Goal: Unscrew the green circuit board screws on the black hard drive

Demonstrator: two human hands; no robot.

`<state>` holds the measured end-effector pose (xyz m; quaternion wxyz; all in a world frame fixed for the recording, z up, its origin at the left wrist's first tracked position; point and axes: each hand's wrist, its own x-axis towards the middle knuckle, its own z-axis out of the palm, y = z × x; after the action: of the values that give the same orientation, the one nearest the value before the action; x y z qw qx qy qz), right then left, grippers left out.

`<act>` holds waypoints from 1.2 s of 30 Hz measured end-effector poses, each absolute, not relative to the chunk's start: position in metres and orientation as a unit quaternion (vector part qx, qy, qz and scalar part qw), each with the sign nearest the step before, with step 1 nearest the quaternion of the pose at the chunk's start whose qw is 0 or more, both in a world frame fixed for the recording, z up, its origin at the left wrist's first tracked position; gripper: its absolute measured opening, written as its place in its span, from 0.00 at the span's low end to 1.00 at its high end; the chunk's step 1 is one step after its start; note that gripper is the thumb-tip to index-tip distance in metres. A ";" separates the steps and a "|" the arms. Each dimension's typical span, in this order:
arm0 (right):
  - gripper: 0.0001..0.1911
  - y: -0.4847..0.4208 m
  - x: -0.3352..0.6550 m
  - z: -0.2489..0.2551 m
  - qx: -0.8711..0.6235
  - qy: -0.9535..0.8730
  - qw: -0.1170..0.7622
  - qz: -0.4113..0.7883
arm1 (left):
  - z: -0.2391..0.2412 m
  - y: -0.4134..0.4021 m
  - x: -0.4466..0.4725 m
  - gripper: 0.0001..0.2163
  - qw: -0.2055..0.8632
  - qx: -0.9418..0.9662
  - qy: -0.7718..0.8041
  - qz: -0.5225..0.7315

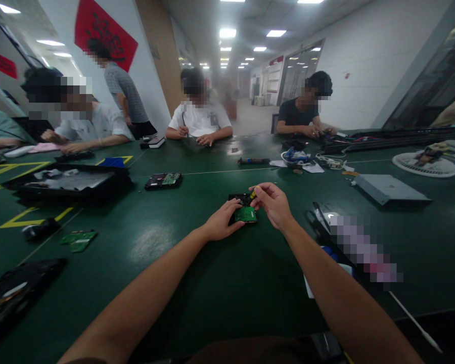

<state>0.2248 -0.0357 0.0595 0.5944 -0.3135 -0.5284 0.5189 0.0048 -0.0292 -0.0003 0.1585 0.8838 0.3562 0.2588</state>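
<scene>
A small black hard drive (243,208) with a green circuit board on top lies on the dark green table (197,263) in front of me. My left hand (222,222) rests on its left edge, fingers curled against it and holding it steady. My right hand (272,203) is closed in a pinch on a small yellow-handled screwdriver (253,193), held upright over the drive's far right corner.
Another drive (163,180) lies further back on the left, beside a black tray (66,182). Loose green boards (79,239) lie at left. Scissors (314,220) and a grey metal case (387,188) are at right. Several people work along the far edge.
</scene>
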 end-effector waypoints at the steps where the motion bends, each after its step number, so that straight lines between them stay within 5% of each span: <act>1: 0.19 -0.036 0.224 0.059 -0.309 -0.525 0.596 0.523 | 0.000 -0.030 0.005 0.29 0.160 0.883 0.356 0.260; 36: 0.16 -0.037 0.226 0.063 -0.281 -0.508 0.600 0.551 | 0.000 -0.029 0.005 0.29 0.162 0.883 0.358 0.258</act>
<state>0.2256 -0.0371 0.0632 0.5996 -0.2808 -0.5076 0.5513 0.0047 -0.0289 0.0004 0.1615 0.8828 0.3580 0.2579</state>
